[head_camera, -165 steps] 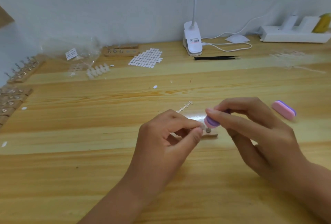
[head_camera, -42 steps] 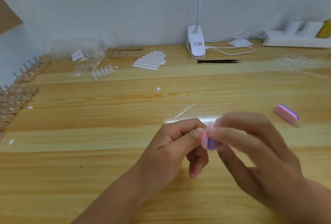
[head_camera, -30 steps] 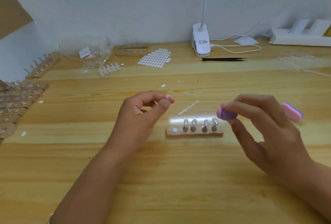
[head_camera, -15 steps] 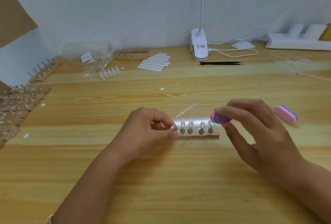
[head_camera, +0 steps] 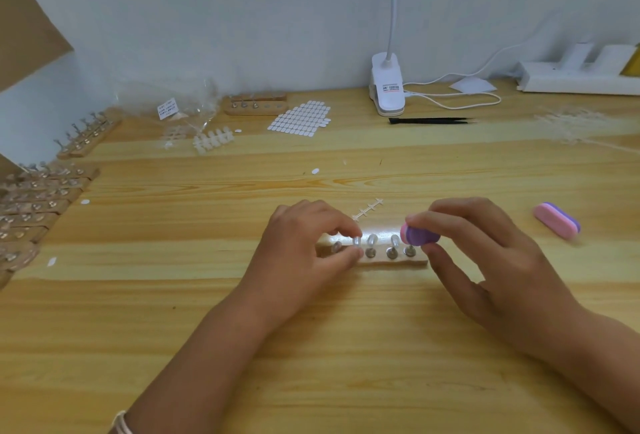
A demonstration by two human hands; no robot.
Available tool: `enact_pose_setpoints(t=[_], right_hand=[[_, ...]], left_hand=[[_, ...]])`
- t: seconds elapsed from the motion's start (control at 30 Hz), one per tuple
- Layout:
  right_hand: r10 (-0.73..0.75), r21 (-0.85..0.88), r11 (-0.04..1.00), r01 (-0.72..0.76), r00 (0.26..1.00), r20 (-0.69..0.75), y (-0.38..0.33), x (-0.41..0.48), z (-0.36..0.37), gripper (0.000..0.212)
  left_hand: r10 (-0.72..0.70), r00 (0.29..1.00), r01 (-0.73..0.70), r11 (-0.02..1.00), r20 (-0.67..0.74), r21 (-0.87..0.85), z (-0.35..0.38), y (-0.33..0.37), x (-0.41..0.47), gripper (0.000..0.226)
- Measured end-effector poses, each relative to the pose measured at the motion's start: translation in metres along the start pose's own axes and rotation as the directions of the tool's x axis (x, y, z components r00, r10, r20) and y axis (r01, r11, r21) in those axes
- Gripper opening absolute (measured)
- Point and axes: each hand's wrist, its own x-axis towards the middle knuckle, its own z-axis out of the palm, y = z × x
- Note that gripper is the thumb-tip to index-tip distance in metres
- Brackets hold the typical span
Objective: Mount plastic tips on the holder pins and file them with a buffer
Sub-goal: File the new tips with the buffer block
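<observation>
While the left hand (head_camera: 304, 246) pinches a clear plastic tip (head_camera: 356, 242) between thumb and forefinger at a pin near the left end of the wooden holder (head_camera: 391, 263), the right hand (head_camera: 485, 253) grips the purple buffer (head_camera: 419, 236) in curled fingers just above the holder's right end. Other tips (head_camera: 372, 240) stand on pins between them. To seat this one well, I judge it should be pressed straight down, with the holder kept flat on the table (head_camera: 381, 347). A spare buffer (head_camera: 556, 220) lies well right of the holder.

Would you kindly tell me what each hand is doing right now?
Left hand: pinching a clear plastic tip at the wooden holder.
Right hand: holding the purple buffer over the holder's right end.
</observation>
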Motion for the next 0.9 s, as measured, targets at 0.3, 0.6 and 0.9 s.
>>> enact_pose_setpoints(t=[0.3,0.6,0.9], right_hand=[[0.043,0.054,0.998,-0.044,0.999,0.018,-0.001,0.002,0.000,0.028],[0.111,0.273,0.958,-0.087,0.991,-0.077,-0.021,0.003,0.001,0.025],[0.164,0.251,0.959,-0.136,0.982,-0.096,-0.028,0.003,0.005,0.034]], left_hand=[[0.411,0.874,-0.344,0.900,-0.259,0.269,0.001,0.001,-0.003,0.006],[-0.036,0.983,-0.068,0.845,-0.183,-0.531,0.007,0.037,-0.011,0.023],[-0.187,0.982,0.093,0.598,-0.025,-0.796,0.013,0.041,-0.013,0.024]])
